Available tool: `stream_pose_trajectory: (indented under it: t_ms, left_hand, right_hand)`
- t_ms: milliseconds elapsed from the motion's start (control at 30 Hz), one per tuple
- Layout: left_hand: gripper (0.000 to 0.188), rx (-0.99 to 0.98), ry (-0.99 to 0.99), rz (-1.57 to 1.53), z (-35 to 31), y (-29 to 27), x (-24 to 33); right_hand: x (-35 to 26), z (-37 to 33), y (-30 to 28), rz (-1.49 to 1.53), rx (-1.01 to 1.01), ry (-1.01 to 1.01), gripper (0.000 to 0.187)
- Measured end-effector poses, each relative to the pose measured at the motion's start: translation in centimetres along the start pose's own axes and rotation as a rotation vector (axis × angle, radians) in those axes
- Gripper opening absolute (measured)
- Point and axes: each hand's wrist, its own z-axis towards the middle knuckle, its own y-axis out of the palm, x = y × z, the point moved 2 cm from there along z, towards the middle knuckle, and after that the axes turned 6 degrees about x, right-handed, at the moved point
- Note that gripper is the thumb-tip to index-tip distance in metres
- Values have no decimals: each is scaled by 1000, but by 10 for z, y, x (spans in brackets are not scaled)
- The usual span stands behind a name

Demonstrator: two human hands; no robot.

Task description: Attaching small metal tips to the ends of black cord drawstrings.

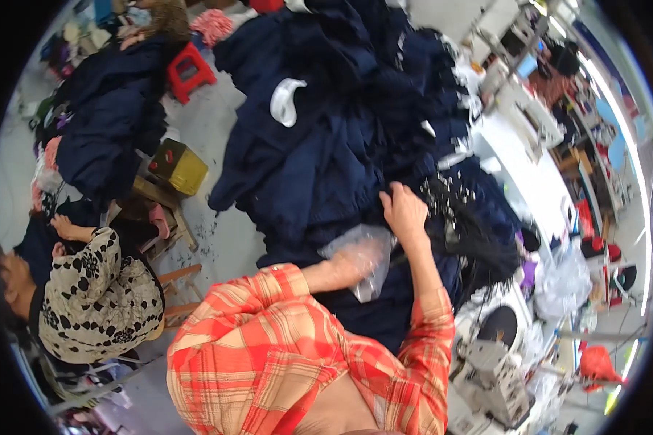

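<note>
A large pile of navy garments [305, 167] lies in front of me, with dark ribbed bands showing near its middle. My left hand [355, 265] is at the near part of the pile, in or behind a clear plastic bag [374, 279]. Film and blur hide how its fingers sit. Just to the right and farther up, my right hand [405, 212] rests on the navy cloth, its fingers bent and closed on a bit of it. Black fringe-like strands with pale flecks [453, 206] lie beside that hand.
A curved white piece [286, 101] lies on the pile. Sewing machines [493, 377] stand along the right, by a white tabletop [511, 163]. To the left are a red stool [190, 72], a yellow tin [185, 172] and a seated co-worker [101, 301] beside another navy heap [109, 123].
</note>
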Motion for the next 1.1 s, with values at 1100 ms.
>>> stream_pose_trajectory:
  t_ms: [1100]
  left_hand:
    - [18,-241,-119,-661,8,-123,5]
  right_hand:
    - [-15,-25,-73,1136,235,351,5]
